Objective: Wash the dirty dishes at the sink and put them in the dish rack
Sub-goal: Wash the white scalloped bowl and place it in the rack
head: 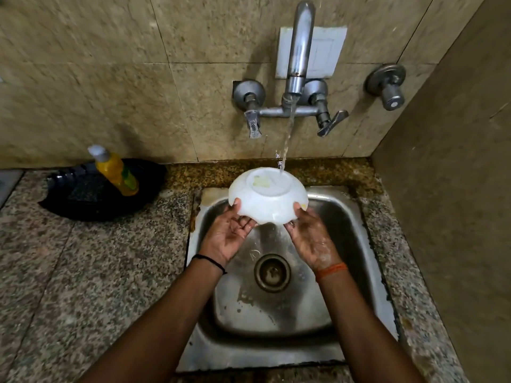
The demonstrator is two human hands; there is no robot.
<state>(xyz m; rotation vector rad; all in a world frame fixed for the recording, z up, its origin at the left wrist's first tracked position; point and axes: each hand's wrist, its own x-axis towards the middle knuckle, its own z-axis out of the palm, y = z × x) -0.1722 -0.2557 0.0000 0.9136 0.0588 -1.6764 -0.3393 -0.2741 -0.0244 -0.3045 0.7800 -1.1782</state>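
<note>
A white bowl (267, 196) is held upside down above the steel sink (356, 217), its base facing up with a yellowish smear on it. Water runs from the tap (300, 51) onto the far edge of the bowl's base. My left hand (229, 233) holds the bowl's left rim, thumb on the outside and fingers under it. My right hand (311, 236) holds the right rim the same way and is wet and soapy.
A black tray (83, 200) on the granite counter at the left carries a yellow dish-soap bottle (117, 172). Tap handles (253, 125) stick out of the tiled wall. A side wall (456, 189) closes the right. The sink drain (272, 273) lies below the hands.
</note>
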